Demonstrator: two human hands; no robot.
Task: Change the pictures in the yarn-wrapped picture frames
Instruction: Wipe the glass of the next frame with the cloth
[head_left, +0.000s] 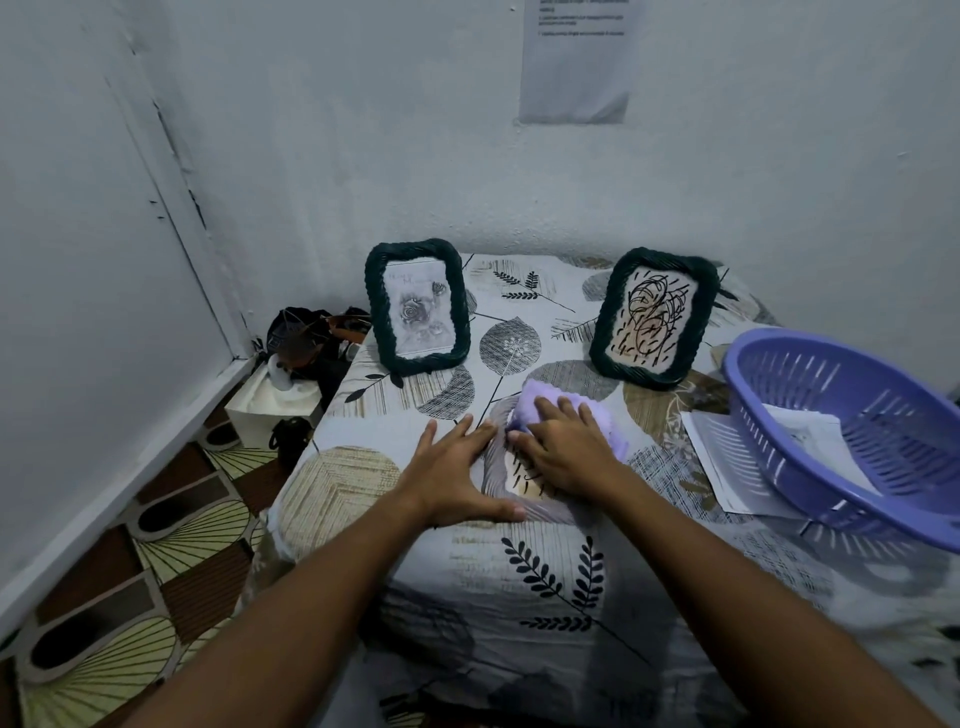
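Two dark green yarn-wrapped picture frames stood upright near the far edge of the table (358, 478), which was covered by a leaf-print cloth. The left frame (417, 307), by the far left corner, held a grey picture of roses; the right frame (653, 318), further along the far edge, held a cream picture with black scribbled loops and short dashes. Near the middle of the table a third picture (524, 475), cream with black dashes, lay flat under both hands. The left hand (457, 475) rested on the table with fingers straight and spread, its grip apart. The right hand (563, 447) pressed a lilac cloth (540, 402) down with flat fingers, its grip also apart. A purple slotted basket (852, 441) sat tilted at the right edge, over some white papers (722, 457).
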